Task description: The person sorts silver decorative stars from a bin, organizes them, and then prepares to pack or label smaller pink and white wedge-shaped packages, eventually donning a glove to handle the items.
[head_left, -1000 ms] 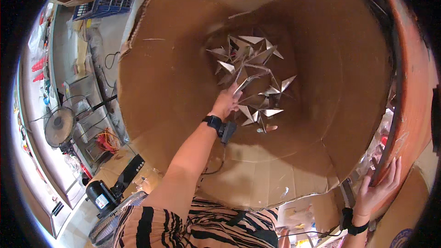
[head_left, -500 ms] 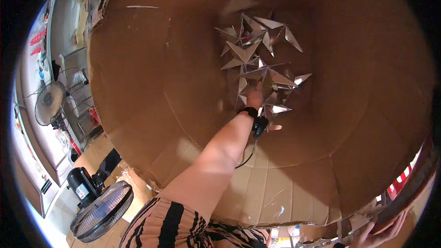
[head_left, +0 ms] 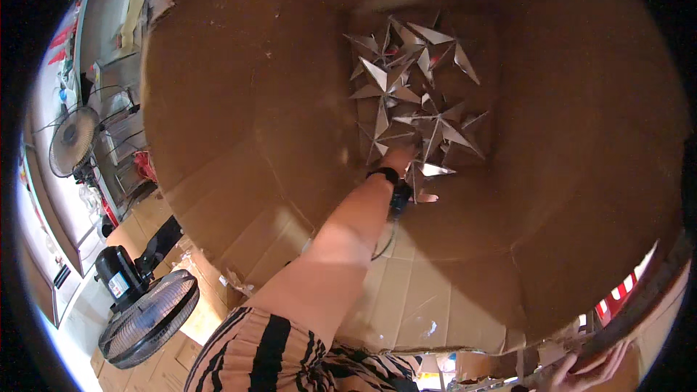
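Well, farthest to my left a pale fan (head_left: 74, 141) stands outside the cardboard box (head_left: 218, 138), and nearer me a dark fan (head_left: 149, 319) tilts beside the box's near left rim; both are clear of my reach. The deep box wall is what stands in my way, so my left arm goes down over the near rim, a cable (head_left: 385, 248) trailing from the black wrist device (head_left: 398, 199). My left hand (head_left: 401, 158) is among the silver stars near the near edge of the box floor; its fingertips are lost there, so I can't tell whether they grip anything. One star (head_left: 385, 91) lies toward the floor's left edge, another (head_left: 440, 120) right of my hand, points overlapping. I'd judge them light and stiff, slick-faced, easily bent at the tips and perhaps sharp; a pinch near the centre, off the points, should suit. A small pale scrap (head_left: 427, 198) sits at the near edge. Far right, outside, my right hand (head_left: 592, 372) lies by a curved brown edge (head_left: 653, 312), its hold unclear, near something red and white (head_left: 617, 294).
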`<state>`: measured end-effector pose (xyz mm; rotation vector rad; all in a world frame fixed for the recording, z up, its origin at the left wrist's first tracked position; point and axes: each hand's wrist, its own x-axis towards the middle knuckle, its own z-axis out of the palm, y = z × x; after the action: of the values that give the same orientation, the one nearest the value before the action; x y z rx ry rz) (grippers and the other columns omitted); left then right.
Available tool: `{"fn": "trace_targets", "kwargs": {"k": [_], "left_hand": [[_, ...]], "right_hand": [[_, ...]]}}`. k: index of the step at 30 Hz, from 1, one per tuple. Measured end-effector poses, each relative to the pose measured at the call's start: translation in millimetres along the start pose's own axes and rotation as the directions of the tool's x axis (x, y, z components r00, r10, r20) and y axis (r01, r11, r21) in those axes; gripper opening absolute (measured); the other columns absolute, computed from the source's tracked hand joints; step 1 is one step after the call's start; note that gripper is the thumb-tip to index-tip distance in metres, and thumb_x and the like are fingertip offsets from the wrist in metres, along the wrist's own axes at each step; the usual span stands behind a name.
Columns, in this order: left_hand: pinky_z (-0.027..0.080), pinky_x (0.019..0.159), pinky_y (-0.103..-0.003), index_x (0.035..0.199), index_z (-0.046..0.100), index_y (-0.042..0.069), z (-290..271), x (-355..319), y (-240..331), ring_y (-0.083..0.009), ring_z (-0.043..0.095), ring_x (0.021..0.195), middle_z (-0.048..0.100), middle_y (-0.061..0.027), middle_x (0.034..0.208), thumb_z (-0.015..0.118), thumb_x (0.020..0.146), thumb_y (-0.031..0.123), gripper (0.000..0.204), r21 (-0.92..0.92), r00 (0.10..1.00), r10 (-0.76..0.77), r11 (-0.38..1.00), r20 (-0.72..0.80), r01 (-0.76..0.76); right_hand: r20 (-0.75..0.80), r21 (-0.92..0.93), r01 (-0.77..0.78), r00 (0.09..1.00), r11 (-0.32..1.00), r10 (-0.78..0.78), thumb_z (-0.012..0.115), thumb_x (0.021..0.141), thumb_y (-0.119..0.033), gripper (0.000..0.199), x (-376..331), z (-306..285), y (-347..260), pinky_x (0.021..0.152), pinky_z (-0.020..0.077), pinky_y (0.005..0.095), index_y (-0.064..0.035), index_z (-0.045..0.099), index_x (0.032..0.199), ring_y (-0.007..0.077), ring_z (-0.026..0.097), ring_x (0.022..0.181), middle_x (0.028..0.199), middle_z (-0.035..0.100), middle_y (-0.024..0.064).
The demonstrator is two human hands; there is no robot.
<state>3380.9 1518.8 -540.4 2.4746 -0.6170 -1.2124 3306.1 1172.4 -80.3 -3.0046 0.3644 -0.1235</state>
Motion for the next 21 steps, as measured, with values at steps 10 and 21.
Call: {"fn": "trace_targets", "kwargs": {"k": [10, 21], "left_hand": [[0.048, 0.077, -0.045, 0.099, 0.062, 0.004, -99.6, -102.9, 0.7, -0.0338, 0.062, 0.087, 0.064, -0.0185, 0.092, 0.042, 0.088, 0.022, 0.03, -0.227, 0.834, -0.545, 0.804, 0.089, 0.549], [0.045, 0.054, -0.031, 0.096, 0.059, 0.0, -245.9, -225.8, 65.0, -0.0159, 0.054, 0.056, 0.058, -0.0087, 0.069, 0.055, 0.086, 0.033, 0.035, -0.7, 0.826, -0.556, 0.627, -0.092, 0.343]], "right_hand": [[-0.004, -0.185, -0.082, 0.997, 0.979, 0.083, 0.06, 0.07, -0.01, 0.063, -13.5, -15.5, 9.9, 0.102, 0.0274, 0.0447, -0.0004, 0.04, 0.129, 0.036, 0.036, 0.123, 0.134, 0.037, 0.021], [-0.115, -0.085, -0.087, 0.99, 0.993, 0.077, 0.064, 0.068, -0.013, 0.07, -11.2, -24.4, 5.5, 0.099, 0.0277, 0.0457, -0.0103, 0.038, 0.133, 0.034, 0.035, 0.122, 0.135, 0.036, 0.0159]]}}
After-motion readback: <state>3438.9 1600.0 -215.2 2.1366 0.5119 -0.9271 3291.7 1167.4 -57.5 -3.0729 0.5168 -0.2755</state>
